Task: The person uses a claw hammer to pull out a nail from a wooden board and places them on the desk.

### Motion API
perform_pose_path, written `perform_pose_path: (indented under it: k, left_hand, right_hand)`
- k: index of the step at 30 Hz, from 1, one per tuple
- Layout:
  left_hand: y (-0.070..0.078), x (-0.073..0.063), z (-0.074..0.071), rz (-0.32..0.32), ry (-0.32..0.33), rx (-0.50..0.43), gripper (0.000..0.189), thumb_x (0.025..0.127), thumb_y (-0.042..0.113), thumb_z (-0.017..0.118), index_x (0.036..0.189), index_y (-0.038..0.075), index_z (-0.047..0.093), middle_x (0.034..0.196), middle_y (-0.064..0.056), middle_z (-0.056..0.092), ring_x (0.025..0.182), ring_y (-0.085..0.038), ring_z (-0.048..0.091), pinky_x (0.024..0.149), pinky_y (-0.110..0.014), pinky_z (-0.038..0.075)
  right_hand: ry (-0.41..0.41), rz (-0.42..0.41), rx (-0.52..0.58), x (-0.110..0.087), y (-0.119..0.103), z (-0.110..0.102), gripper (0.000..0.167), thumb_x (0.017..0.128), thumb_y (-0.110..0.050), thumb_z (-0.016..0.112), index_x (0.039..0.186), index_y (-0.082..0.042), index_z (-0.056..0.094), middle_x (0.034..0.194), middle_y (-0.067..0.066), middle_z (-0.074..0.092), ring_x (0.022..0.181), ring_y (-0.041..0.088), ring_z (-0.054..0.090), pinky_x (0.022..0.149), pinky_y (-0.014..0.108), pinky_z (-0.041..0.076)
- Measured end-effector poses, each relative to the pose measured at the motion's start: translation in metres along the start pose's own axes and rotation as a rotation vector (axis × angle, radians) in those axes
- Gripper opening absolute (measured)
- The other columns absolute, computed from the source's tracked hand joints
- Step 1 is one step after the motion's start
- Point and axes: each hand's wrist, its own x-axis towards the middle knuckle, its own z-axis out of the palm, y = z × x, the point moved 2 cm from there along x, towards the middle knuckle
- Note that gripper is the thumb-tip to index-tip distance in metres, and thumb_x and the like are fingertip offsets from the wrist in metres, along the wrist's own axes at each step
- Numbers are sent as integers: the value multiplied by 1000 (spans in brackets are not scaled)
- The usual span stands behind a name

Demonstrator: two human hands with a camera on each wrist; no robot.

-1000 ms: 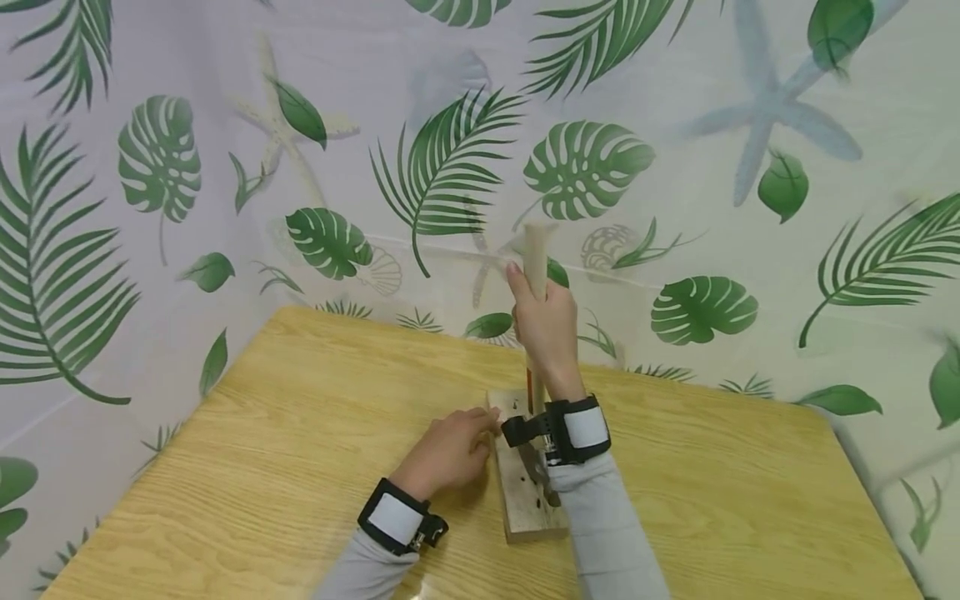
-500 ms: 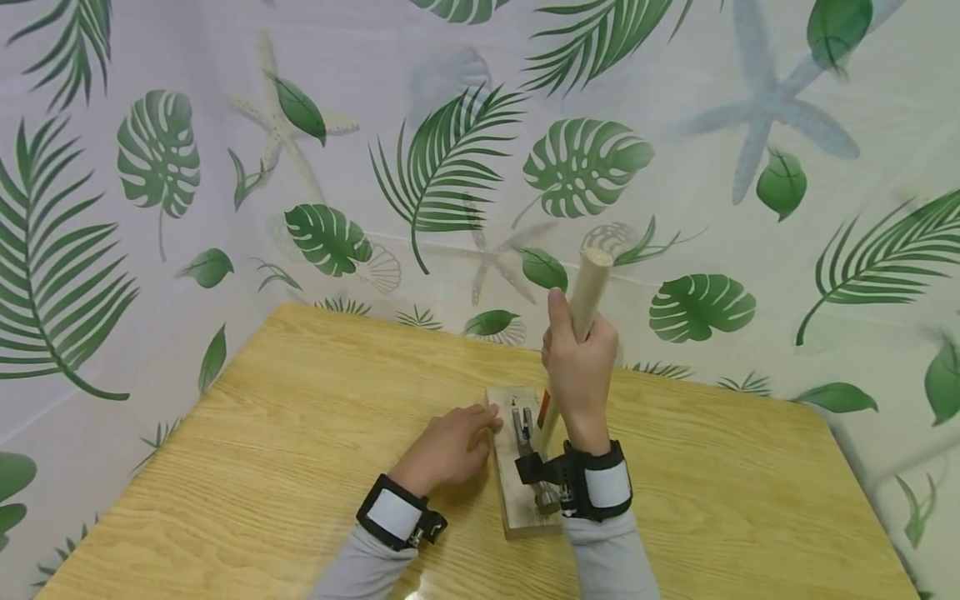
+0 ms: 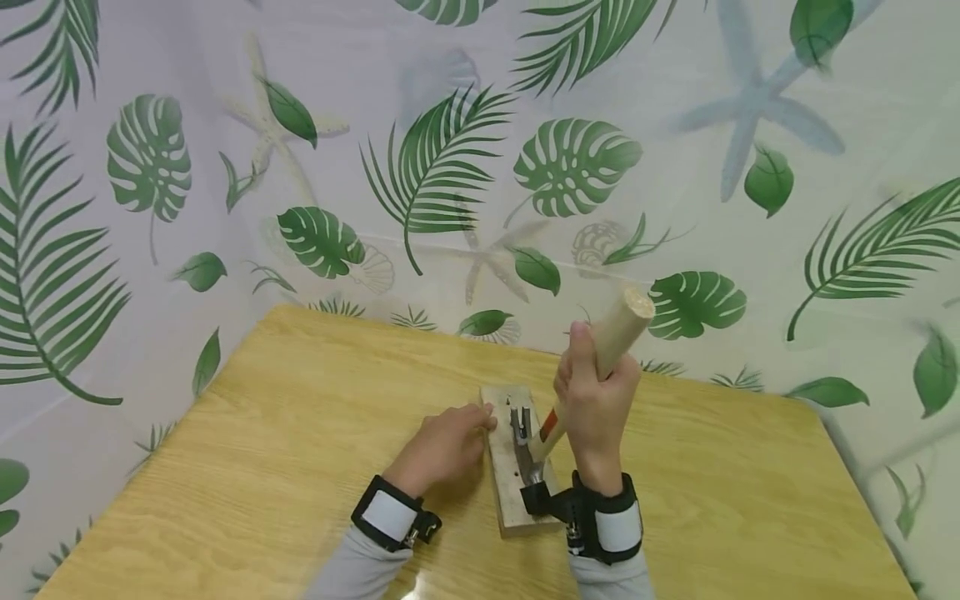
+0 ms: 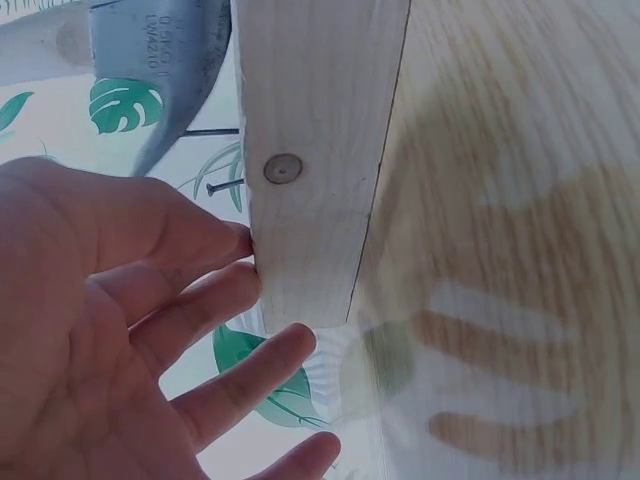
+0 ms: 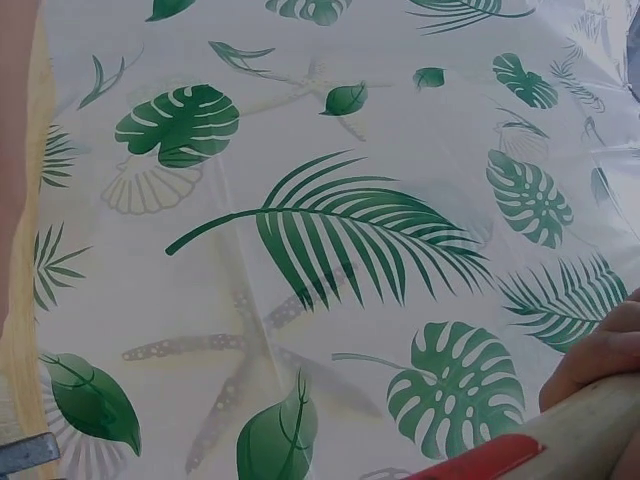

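Observation:
On the table lies a short wooden board (image 3: 513, 518) with several small dark marks or holes in its top. My left hand (image 3: 444, 446) rests its fingertips against the board's left side, fingers extended. My right hand (image 3: 597, 421) grips the wooden handle of a claw hammer (image 3: 626, 325), thumb along the handle. The handle leans right and towards me, and the steel head lies low over the board, claw pointing away from me. Two nails stick out of the board in the left wrist view: one thin nail (image 4: 212, 132) meets the claw, another nail (image 4: 224, 186) stands beside it.
The yellow wood-grain table (image 3: 337, 400) runs back to a white leaf-patterned cloth (image 3: 450, 317) hanging behind it. Each wrist wears a black strap with a small camera; the right one (image 3: 536, 498) overlaps the board's near end in the head view.
My right hand has moved right and towards me, tipping the hammer handle from nearly upright to a clear slant. The head stays over the board. My left hand has kept its place.

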Motion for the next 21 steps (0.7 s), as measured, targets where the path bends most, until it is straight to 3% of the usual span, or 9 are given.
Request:
perform_pose_path:
  k: [8,16,18,21]
  left_hand:
    - [1,0,2,6,9,18,29,98,10,61,126,17,67,150,-2,55,129,-35,58,101,-62,44]
    - [0,0,2,-4,-5,-6,33,99,12,59,130,17,67,151,-3,53,133,-36,55,104,-64,41]
    - [2,0,1,10,24,12,31,98,12,59,127,16,68,148,-4,57,131,-36,56,102,-62,43]
    - [8,1,-2,41,128,1,28,97,12,61,123,14,71,138,-4,64,125,-32,59,98,-55,46]
  right_hand:
    - [18,-76,79,-3,-21,-5,41,103,-9,52,67,5,39,48,0,36,35,10,30,32,29,22]
    - [54,-184,309,-2,-55,-16,39,97,5,44,61,0,31,46,1,27,35,9,23,31,20,17]
    - [47,-203,343,-3,-63,-19,40,97,7,41,60,-1,28,46,0,26,35,7,23,31,18,17]
    - [43,-210,369,-5,-73,-23,40,96,8,39,59,-2,27,46,-1,25,35,6,23,31,16,18]
